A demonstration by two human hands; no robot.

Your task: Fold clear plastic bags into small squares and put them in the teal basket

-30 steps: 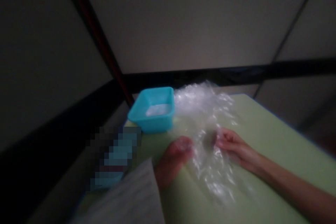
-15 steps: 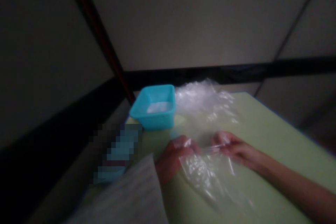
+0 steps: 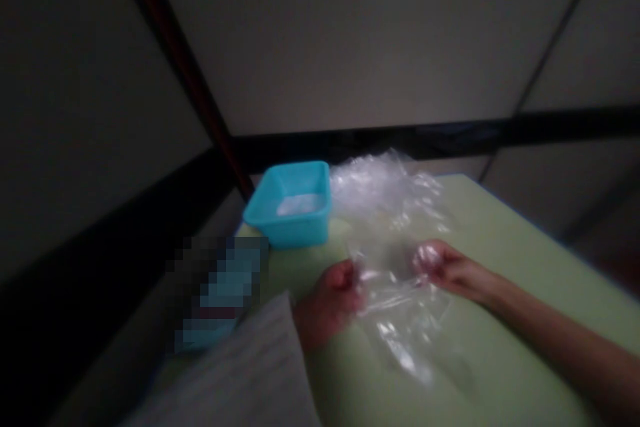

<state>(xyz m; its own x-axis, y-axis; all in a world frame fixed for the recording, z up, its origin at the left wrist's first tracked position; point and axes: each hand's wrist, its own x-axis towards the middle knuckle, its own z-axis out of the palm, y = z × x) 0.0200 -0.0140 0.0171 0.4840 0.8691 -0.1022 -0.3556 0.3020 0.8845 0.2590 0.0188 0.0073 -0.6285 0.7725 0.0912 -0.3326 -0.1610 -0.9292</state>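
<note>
A clear plastic bag (image 3: 400, 310) is stretched between my two hands above the green tabletop (image 3: 500, 347). My left hand (image 3: 340, 293) is closed on its left edge, the fingers curled. On the other side my right hand (image 3: 440, 263) pinches the bag, with crumpled film bunched over the fingertips. The lower part of the bag hangs toward me, shiny and see-through. Dim light and blur hide the fine detail of the fingers. Just past my hands lies a heap of clear plastic bags (image 3: 380, 187).
A turquoise plastic basin (image 3: 300, 230) stands at the far left of the table, with something whitish inside. A blurred-out bluish item (image 3: 225, 293) lies along the left edge. Pale wall panels with a dark band rise behind the table.
My hands have moved a little farther apart, the right one slightly up and to the right. The bag between them has spread and shifted shape. The basin and the heap stay put.
</note>
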